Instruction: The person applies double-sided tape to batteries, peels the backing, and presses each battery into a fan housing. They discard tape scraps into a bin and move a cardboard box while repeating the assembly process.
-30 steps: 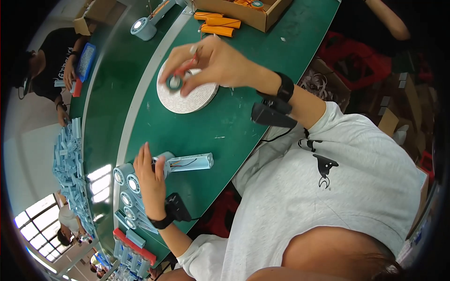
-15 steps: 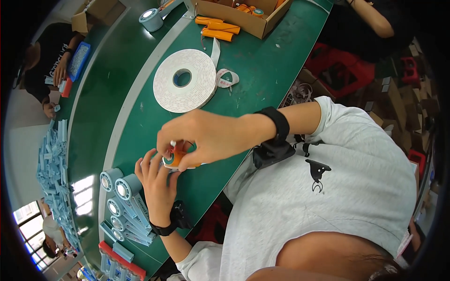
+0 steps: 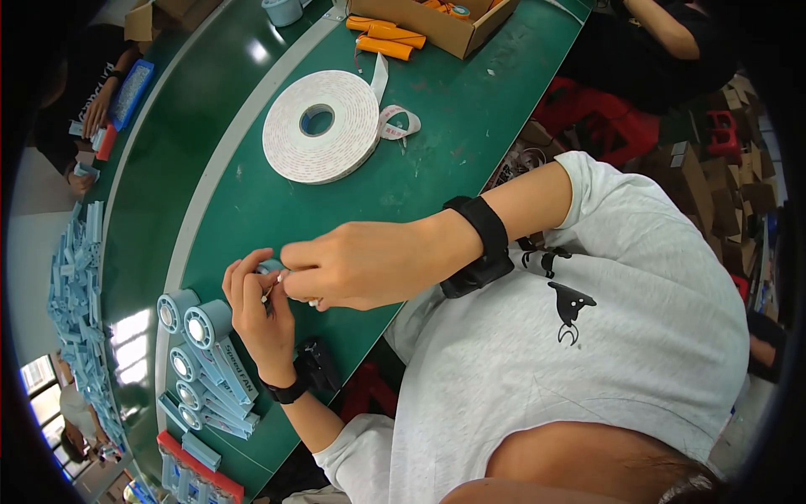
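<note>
My left hand (image 3: 262,315) is closed around a light blue fan piece (image 3: 269,266), mostly hidden behind the fingers. My right hand (image 3: 353,265) meets it from the right, thumb and fingertips pinched on a small white wire connector (image 3: 281,275). A second small white connector (image 3: 315,302) shows under the right fingers, and a thin wire end (image 3: 265,297) lies by the left fingers. No orange battery shows between the hands.
A big roll of white double-sided tape (image 3: 353,126) lies beyond my hands. Orange batteries (image 3: 384,49) rest beside a cardboard box (image 3: 470,38). Light blue handheld fans (image 3: 210,336) and a red rack (image 3: 197,466) stand left. Across the belt (image 3: 159,168), a person works near piled blue parts (image 3: 80,302).
The orange battery seen in my right fingers is now out of sight. My right fingertips have come close to the left hand, pinching a connector. The view has shifted slightly.
</note>
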Tool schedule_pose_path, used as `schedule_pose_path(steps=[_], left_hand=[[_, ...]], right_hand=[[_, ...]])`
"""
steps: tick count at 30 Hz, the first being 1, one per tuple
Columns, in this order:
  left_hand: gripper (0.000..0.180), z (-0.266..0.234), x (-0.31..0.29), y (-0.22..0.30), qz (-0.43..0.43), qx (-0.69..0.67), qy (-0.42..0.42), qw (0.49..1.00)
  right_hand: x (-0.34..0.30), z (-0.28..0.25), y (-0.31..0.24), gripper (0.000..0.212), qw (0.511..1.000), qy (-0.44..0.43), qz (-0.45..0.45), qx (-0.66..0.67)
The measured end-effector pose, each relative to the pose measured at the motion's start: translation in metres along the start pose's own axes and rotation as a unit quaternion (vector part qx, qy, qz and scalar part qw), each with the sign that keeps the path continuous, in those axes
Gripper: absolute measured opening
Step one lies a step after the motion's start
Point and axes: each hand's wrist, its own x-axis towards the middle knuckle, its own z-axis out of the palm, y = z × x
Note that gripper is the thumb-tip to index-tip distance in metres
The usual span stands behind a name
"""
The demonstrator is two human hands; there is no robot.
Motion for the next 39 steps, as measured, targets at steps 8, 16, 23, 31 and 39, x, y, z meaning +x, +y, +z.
schedule_pose_path(steps=[8,16,23,31,39], left_hand=[[0.011,0.010,-0.003,-0.001,-0.060,-0.075,0.043,0.994],[0.022,0.005,0.002,-0.013,-0.145,-0.256,0.072,0.953],[0.053,-0.025,0.017,-0.013,-0.064,-0.017,-0.149,0.987],[0.054,-0.093,0.107,-0.086,-0.012,0.182,-0.002,0.983],[0.059,-0.053,0.193,-0.257,-0.229,0.209,-0.172,0.935]], right_hand=[[0.007,0.002,-0.004,0.009,0.984,-0.133,0.022,-0.113],[0.038,0.010,0.021,0.010,0.944,-0.267,0.045,-0.191],[0.039,0.016,0.026,0.014,0.953,-0.239,0.080,-0.169],[0.000,-0.119,0.085,0.017,0.948,0.071,0.225,-0.213],[0.022,-0.068,0.149,0.010,0.811,0.054,0.207,-0.544]])
